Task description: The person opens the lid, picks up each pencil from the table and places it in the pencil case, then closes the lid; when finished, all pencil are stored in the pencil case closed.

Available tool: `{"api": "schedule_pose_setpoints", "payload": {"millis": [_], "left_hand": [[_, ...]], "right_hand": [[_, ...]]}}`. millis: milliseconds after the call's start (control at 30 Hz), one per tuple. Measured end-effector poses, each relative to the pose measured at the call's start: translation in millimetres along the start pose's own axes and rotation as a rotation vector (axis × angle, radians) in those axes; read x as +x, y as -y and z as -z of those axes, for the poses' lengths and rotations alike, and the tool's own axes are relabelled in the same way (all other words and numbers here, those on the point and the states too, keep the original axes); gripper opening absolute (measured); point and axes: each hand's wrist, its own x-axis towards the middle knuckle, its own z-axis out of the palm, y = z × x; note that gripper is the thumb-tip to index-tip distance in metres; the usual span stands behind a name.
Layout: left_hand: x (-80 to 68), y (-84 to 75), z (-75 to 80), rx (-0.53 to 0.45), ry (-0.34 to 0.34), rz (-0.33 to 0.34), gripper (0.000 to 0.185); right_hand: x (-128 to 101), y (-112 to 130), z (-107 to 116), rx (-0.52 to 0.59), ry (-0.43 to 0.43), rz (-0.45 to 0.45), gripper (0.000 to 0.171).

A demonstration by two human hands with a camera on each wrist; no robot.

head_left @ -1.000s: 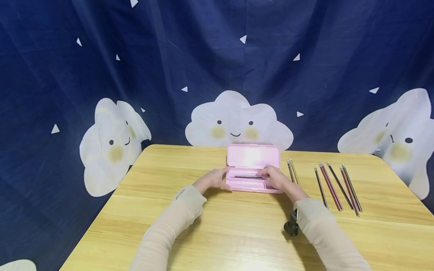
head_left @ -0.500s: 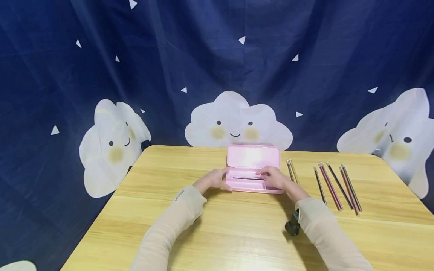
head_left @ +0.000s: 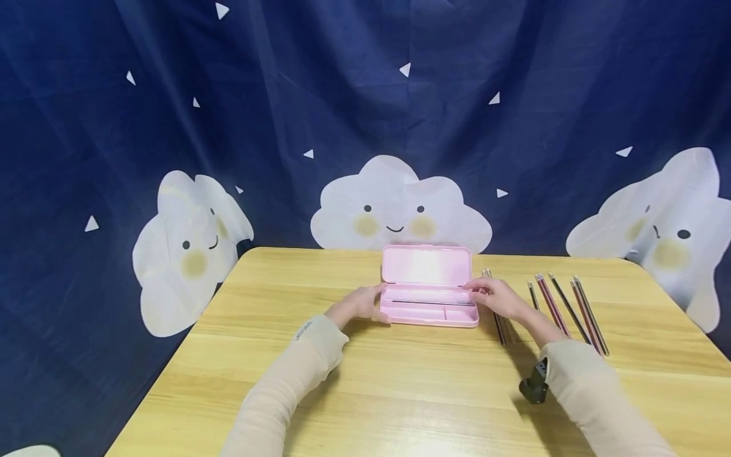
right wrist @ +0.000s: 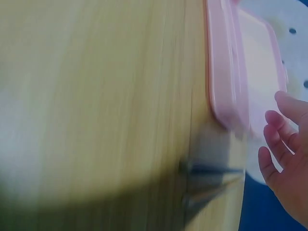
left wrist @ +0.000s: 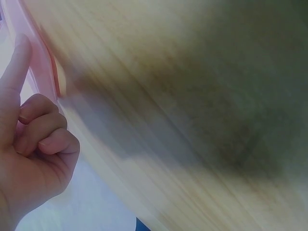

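Left hand (head_left: 360, 304): at 9 o'clock of the open pink pencil case (head_left: 428, 298), touching its end, fingers loosely curled.
Right hand (head_left: 495, 296): at 3 o'clock, fingers relaxed, empty, above two pencils (head_left: 494, 298).

light: bright, even | glare: pink case lid (head_left: 426, 264) | head: sharp | wrist views: motion-blurred, dark shadow patches

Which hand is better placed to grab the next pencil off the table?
Right. The right hand hovers open over the nearest pencils, just beside the pink case. The left hand steadies the case's far end, away from them.
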Motion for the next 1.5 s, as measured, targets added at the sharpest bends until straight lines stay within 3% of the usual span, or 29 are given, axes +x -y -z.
{"api": "schedule_pose_setpoints", "payload": {"millis": [233, 467, 700, 933, 1333, 1500], "left_hand": [[2.0, 0.4, -3.1, -0.001, 0.004, 0.000, 0.094], [-2.0, 0.0, -2.5, 0.004, 0.005, 0.009, 0.093], [-4.3, -1.0, 1.1, 0.023, 0.002, -0.011, 0.093], [-2.6, 1.5, 4.3, 0.019, -0.004, 0.005, 0.092], [-0.9, -3.6, 3.0, 0.020, 0.010, -0.003, 0.092], [-1.3, -4.1, 2.9, 0.022, 0.017, 0.003, 0.093]], "right_hand": [[-26, -15, 23, -0.017, -0.050, -0.077, 0.024], [-47, -29, 45, -0.041, -0.096, -0.067, 0.026], [-69, -41, 69, -0.065, -0.111, -0.156, 0.032], [-85, -58, 84, -0.082, -0.161, -0.161, 0.034], [-117, -73, 99, -0.141, -0.149, -0.222, 0.034], [-124, -80, 100, -0.207, -0.104, -0.248, 0.035]]}}
